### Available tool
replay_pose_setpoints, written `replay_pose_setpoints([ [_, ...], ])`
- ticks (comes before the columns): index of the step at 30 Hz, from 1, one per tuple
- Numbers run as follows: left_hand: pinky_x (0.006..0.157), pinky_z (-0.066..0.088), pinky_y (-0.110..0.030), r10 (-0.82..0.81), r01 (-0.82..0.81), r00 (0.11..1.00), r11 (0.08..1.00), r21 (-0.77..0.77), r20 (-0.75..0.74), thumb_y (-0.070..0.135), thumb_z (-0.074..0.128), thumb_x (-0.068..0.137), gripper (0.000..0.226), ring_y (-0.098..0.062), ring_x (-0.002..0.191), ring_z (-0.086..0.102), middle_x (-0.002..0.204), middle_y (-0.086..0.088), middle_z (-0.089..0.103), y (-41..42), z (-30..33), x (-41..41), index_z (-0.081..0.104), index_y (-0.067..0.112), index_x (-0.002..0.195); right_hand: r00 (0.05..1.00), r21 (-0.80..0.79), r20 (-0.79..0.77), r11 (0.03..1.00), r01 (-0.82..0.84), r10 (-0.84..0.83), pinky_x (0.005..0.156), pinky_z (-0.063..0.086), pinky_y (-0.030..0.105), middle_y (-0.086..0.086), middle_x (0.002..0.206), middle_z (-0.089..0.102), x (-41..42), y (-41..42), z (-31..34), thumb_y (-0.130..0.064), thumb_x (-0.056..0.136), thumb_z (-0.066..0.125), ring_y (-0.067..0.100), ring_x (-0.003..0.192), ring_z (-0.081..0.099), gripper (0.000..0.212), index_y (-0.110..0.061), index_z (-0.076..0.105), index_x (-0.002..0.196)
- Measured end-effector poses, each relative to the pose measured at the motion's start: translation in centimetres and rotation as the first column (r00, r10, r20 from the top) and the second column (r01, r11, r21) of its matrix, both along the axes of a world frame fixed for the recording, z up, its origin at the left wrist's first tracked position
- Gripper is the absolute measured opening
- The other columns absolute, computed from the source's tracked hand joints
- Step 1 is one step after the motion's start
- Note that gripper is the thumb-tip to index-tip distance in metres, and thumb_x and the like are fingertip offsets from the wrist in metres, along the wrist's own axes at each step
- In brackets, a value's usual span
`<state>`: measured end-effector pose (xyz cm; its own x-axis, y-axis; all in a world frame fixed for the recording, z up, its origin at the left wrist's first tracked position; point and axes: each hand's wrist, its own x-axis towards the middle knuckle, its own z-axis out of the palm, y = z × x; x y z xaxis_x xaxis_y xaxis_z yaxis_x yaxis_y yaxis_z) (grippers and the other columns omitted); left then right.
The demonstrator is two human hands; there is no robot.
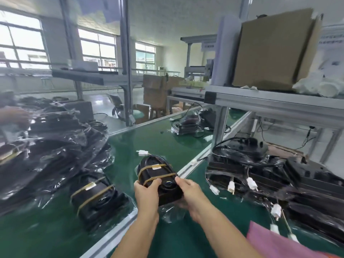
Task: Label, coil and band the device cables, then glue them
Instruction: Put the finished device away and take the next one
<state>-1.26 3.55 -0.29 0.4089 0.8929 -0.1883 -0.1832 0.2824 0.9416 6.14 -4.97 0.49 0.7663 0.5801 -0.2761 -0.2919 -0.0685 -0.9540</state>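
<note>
A black device [158, 174] with its cable coiled on top and two tan rubber bands across it hangs just above the green belt [152, 138], in clear film. Its white plug [143, 152] sticks out at the far end. My left hand [147, 190] grips its near left corner, thumb on top. Gripping the near right side is my right hand [188, 190]. A second banded device [96, 196] lies to the left on the belt.
A heap of bagged black devices [46, 146] fills the left. Another stack with loose white plugs [270, 175] sits at right. A metal shelf [275, 101] carries a cardboard box [275, 49]. Another person's hand [13, 116] shows at far left.
</note>
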Motion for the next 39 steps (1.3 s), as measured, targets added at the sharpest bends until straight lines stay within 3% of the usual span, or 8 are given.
replay_pose_setpoints([
  [6,0.117,0.021,-0.049,0.072,0.069,0.894,0.953,0.296,-0.442,0.022,0.052,0.095,0.065,-0.035,0.142,0.023,0.155,-0.020,0.024,3.2,-0.8,0.2,0.021,0.000,0.147,0.998,-0.058,0.068,0.998,0.005,-0.001,0.065,0.045,0.026,0.011,0.094,0.065,0.7,5.7,-1.4,-0.018,0.096,0.050,0.021,0.081,0.058,0.017,-0.006,0.061,0.102],
  [10,0.119,-0.005,-0.043,0.298,0.353,0.670,0.678,0.645,-0.680,0.042,0.032,0.102,0.068,-0.022,0.150,-0.009,0.163,-0.004,-0.012,3.4,-1.8,0.1,-0.002,0.014,0.155,0.985,-0.141,0.172,0.990,0.016,0.008,0.061,0.043,0.025,0.009,0.086,0.062,0.9,8.2,-2.2,-0.019,0.093,0.051,0.019,0.074,0.054,0.014,-0.011,0.058,0.084],
  [12,0.119,-0.004,-0.044,0.390,0.534,0.547,0.520,0.667,-0.741,0.045,0.026,0.102,0.064,-0.017,0.150,-0.008,0.163,0.002,-0.008,3.6,-2.4,0.0,-0.001,0.022,0.155,0.965,-0.213,0.257,0.977,0.001,0.055,0.075,0.048,0.025,0.011,0.106,0.064,0.7,9.3,-2.5,-0.023,0.094,0.052,0.020,0.089,0.059,0.014,-0.012,0.061,0.098],
  [16,0.117,0.019,-0.049,0.428,0.518,0.657,0.343,0.784,-0.621,0.027,0.043,0.098,0.056,-0.016,0.144,0.029,0.157,0.001,0.030,4.3,-2.8,0.1,0.028,0.017,0.152,0.906,-0.363,0.391,0.932,-0.012,0.164,0.105,0.037,0.032,0.011,0.139,0.048,1.3,10.3,-2.2,-0.033,0.099,0.045,0.026,0.127,0.047,0.044,-0.008,0.047,0.136],
  [24,0.120,0.010,-0.037,0.405,0.610,0.578,0.362,0.704,-0.709,0.034,0.042,0.099,0.049,-0.006,0.143,0.025,0.154,0.018,0.032,5.8,-3.2,1.2,0.033,0.034,0.147,0.700,-0.543,0.515,0.820,-0.181,0.495,0.116,0.022,0.032,0.004,0.155,0.033,2.7,7.3,-1.6,-0.025,0.103,0.033,0.018,0.142,0.030,0.047,-0.013,0.034,0.148],
  [30,0.119,0.000,-0.049,0.460,0.681,0.428,0.402,0.612,-0.778,0.042,0.044,0.096,0.059,-0.013,0.148,0.010,0.158,0.015,0.022,4.4,-1.5,1.7,0.024,0.032,0.150,0.374,-0.661,0.731,0.729,0.180,0.571,0.119,0.002,0.045,-0.004,0.155,0.028,4.3,0.5,2.1,-0.024,0.106,0.023,0.012,0.144,0.018,0.043,-0.018,0.030,0.148],
  [36,0.115,0.021,-0.030,-0.141,0.492,0.853,0.538,0.685,-0.502,0.031,0.057,0.094,0.055,-0.017,0.140,0.032,0.151,0.002,0.039,-3.6,2.3,8.2,0.040,0.018,0.145,0.273,-0.565,0.823,0.666,0.486,0.499,0.119,0.001,0.046,-0.008,0.155,0.027,7.1,-6.9,6.8,-0.022,0.105,0.024,0.010,0.145,0.015,0.043,-0.021,0.028,0.148],
  [39,0.110,0.037,-0.039,-0.453,0.540,0.841,0.728,0.422,-0.296,0.035,0.057,0.094,0.047,-0.021,0.125,0.050,0.135,-0.001,0.055,-6.6,5.1,12.2,0.051,0.016,0.137,0.256,-0.508,0.856,0.636,0.580,0.450,0.119,0.001,0.047,-0.007,0.158,0.023,7.8,-9.7,8.1,-0.022,0.104,0.027,0.011,0.147,0.012,0.046,-0.022,0.025,0.151],
])
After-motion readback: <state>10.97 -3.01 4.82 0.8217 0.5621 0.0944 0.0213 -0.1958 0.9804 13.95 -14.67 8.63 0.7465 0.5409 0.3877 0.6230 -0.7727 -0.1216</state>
